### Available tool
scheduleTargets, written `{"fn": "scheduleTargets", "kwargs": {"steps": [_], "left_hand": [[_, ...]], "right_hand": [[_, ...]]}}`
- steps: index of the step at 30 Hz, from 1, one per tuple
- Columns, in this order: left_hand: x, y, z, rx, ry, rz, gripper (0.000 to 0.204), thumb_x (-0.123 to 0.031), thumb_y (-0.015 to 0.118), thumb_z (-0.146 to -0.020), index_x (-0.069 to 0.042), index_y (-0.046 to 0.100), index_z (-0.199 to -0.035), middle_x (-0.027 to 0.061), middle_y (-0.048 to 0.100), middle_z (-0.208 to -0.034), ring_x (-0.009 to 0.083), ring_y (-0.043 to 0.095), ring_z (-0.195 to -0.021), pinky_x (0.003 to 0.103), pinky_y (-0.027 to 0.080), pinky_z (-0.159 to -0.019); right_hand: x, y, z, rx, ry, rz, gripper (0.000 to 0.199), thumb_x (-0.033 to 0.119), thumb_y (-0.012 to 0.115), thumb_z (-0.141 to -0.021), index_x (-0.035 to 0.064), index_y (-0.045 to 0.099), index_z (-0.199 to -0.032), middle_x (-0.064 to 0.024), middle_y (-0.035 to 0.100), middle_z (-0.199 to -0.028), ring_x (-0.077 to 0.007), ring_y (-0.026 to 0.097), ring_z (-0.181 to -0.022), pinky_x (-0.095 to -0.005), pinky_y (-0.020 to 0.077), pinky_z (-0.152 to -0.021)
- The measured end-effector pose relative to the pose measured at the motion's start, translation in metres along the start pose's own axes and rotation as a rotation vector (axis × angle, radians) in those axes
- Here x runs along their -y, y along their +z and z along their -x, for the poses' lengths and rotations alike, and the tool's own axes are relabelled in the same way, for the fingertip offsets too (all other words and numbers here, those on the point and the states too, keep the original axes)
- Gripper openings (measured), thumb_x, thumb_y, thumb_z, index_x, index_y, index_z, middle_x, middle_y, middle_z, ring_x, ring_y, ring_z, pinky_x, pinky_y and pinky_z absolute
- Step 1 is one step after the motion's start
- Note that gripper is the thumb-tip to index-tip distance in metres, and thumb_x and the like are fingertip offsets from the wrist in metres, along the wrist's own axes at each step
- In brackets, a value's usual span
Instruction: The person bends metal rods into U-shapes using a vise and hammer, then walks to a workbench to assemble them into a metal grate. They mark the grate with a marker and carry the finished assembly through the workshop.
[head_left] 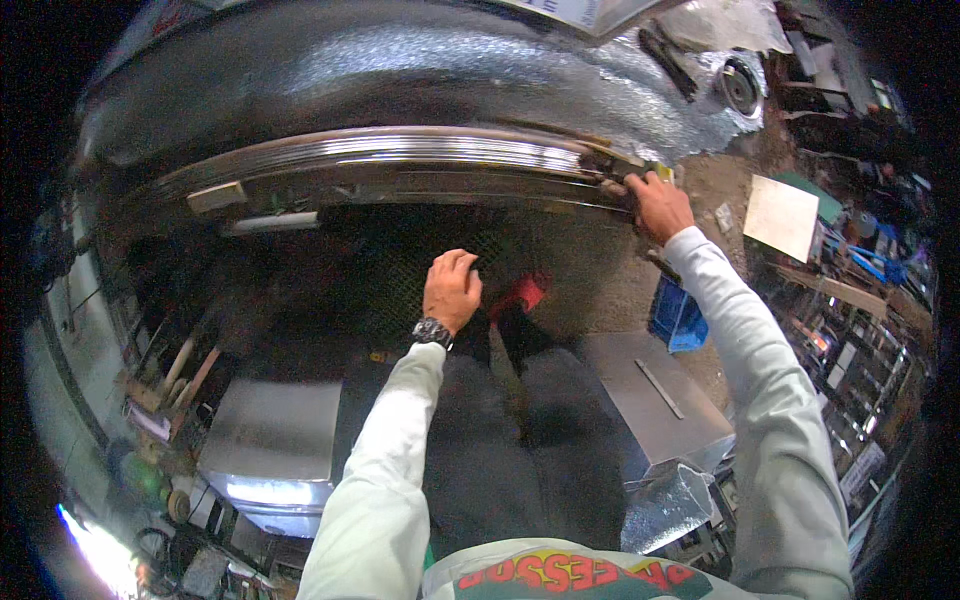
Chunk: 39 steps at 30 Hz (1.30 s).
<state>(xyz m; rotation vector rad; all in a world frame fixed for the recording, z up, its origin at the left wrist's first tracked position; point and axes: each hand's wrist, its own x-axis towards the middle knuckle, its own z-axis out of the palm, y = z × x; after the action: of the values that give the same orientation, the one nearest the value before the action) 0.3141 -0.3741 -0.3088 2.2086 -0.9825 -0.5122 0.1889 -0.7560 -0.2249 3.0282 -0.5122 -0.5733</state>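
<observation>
A long, shiny ridged metal edge runs across the front of a wide metal-covered surface. At its right end my right hand has its fingers closed around a dark metal piece, whose exact kind I cannot make out. My left hand, with a dark watch at the wrist, hangs in the air below the edge. Its fingers are loosely bent, apart from the thumb, and no object shows in them; the palm is hidden. A pale block sits against the edge at the left.
Metal boxes stand at the lower left and lower right. A blue crate is beneath my right forearm. A pale square board and cluttered tools lie farther right. A round metal part rests on the surface at the far right.
</observation>
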Motion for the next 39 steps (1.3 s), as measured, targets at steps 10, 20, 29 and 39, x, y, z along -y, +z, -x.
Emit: {"fn": "scheduleTargets", "kwargs": {"steps": [10,20,29,39], "left_hand": [[-0.055,0.040,-0.010,0.194,0.006,0.163,0.024,-0.013,0.063,-0.089,-0.005,0.066,-0.112,0.0139,0.064,-0.110,0.0349,0.062,-0.102,0.043,0.051,-0.089],[-0.165,0.119,-0.097,-0.004,0.100,-0.116,0.034,-0.012,0.070,-0.085,-0.010,0.066,-0.119,0.0127,0.062,-0.120,0.0336,0.059,-0.113,0.045,0.046,-0.097],[-0.139,0.124,-0.137,0.047,0.199,-0.395,0.013,-0.003,0.067,-0.079,-0.008,0.066,-0.091,0.0075,0.063,-0.099,0.0310,0.061,-0.092,0.041,0.050,-0.081],[-0.154,0.126,-0.142,0.127,0.157,-0.419,0.019,0.001,0.065,-0.079,-0.007,0.068,-0.096,0.0083,0.065,-0.101,0.0317,0.062,-0.091,0.042,0.052,-0.078]], "right_hand": [[0.024,-0.015,-0.005,0.005,0.072,-0.129,0.019,0.028,0.061,-0.092,0.0131,0.069,-0.101,-0.0167,0.067,-0.101,-0.0332,0.069,-0.098,-0.0461,0.0563,-0.078],[-0.095,0.020,0.091,-0.265,0.387,-0.846,0.041,0.027,0.070,-0.084,0.0065,0.066,-0.120,-0.0178,0.063,-0.123,-0.0371,0.060,-0.115,-0.0433,0.0491,-0.100],[-0.187,0.148,0.162,0.061,0.686,-1.165,0.032,0.029,0.070,-0.089,0.0022,0.072,-0.105,-0.0143,0.074,-0.100,-0.0262,0.071,-0.093,-0.0362,0.0534,-0.084],[-0.138,0.083,0.106,0.845,0.506,-1.322,0.081,0.072,0.061,-0.085,-0.0083,0.073,-0.092,-0.0176,0.072,-0.074,-0.0282,0.071,-0.070,-0.0408,0.0565,-0.068]]}}
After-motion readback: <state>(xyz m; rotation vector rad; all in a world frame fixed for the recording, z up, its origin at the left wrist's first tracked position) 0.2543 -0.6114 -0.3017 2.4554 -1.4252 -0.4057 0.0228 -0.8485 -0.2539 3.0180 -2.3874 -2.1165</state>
